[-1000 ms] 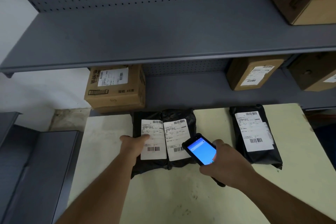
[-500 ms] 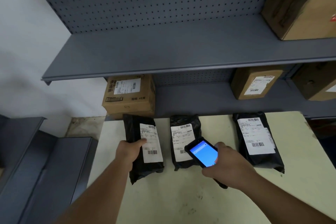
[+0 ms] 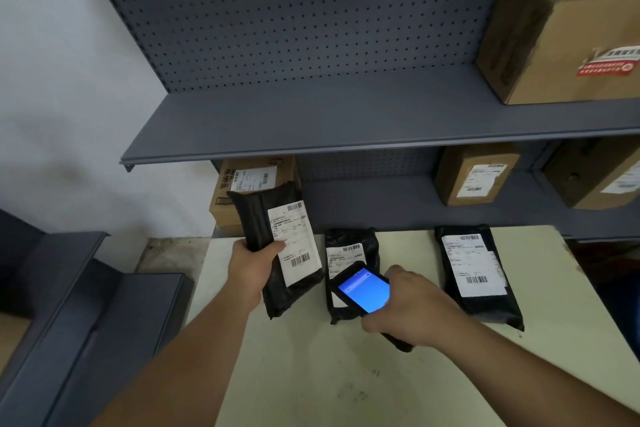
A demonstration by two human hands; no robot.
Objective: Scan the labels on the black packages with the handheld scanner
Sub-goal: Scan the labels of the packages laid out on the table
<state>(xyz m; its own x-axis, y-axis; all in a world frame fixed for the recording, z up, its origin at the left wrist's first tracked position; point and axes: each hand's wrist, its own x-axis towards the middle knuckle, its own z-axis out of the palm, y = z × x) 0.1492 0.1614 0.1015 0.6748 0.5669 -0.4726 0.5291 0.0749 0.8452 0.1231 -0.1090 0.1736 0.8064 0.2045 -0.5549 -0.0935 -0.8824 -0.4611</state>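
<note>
My left hand (image 3: 254,265) grips a black package (image 3: 273,246) by its left edge and holds it lifted and tilted above the table, white barcode label facing me. My right hand (image 3: 412,307) holds the handheld scanner (image 3: 362,289), its blue screen lit, over the lower part of a second black package (image 3: 349,246) lying on the cream table (image 3: 346,374). A third black package (image 3: 476,270) with a white label lies flat to the right, apart from both hands.
Grey shelving with a perforated back stands behind the table. A cardboard box (image 3: 242,184) sits on the lower shelf behind the lifted package, another box (image 3: 476,173) further right, and a large box (image 3: 561,42) on the upper shelf. Grey metal units (image 3: 86,322) stand at left.
My left hand has pulled the left package away from the middle one and raised it off the table, tilting it. The scanner hand stayed over the middle package. The camera view shifted upward.
</note>
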